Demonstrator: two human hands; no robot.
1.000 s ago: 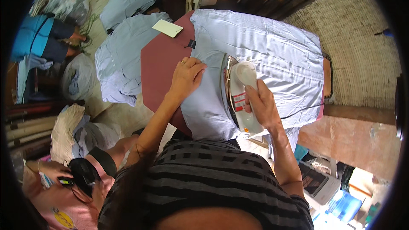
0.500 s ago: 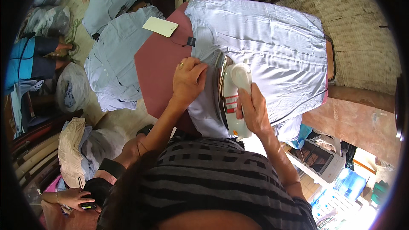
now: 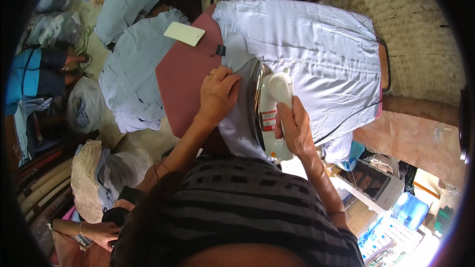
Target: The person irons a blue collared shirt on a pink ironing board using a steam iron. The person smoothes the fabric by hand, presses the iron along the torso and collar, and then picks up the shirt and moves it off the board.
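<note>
"Turquoise clothing at nine o'clock, far left. What is it?"

"A person (image 3: 32, 69) wearing it. Right of that sits a clear bag (image 3: 84, 106) with cloth inside, and toward half past seven another person's hand (image 3: 101, 235) touches something dark that I can't make out."

"And at ten?"

"Heaped blue garments (image 3: 131, 74), then my maroon board (image 3: 180, 76), with a pale, phone-like slab (image 3: 184, 34) lying on it toward eleven."

"Your hands?"

"My left hand (image 3: 219, 91) lies just off centre toward eleven, fingers curled together at the left part of the pale blue shirt (image 3: 321, 34); I can't tell whether they pinch the fabric. Near it, toward three, the white iron (image 3: 269, 106) rests on the shirt, and my right hand (image 3: 297, 128) is wrapped round it."

"Farther right?"

"More of the shirt, spread out and creased up to two o'clock. A dark cord (image 3: 343, 123) crosses it toward three. Beyond that stands a brown panel (image 3: 405, 141), and a blue container (image 3: 409, 211) shows at four."
</note>
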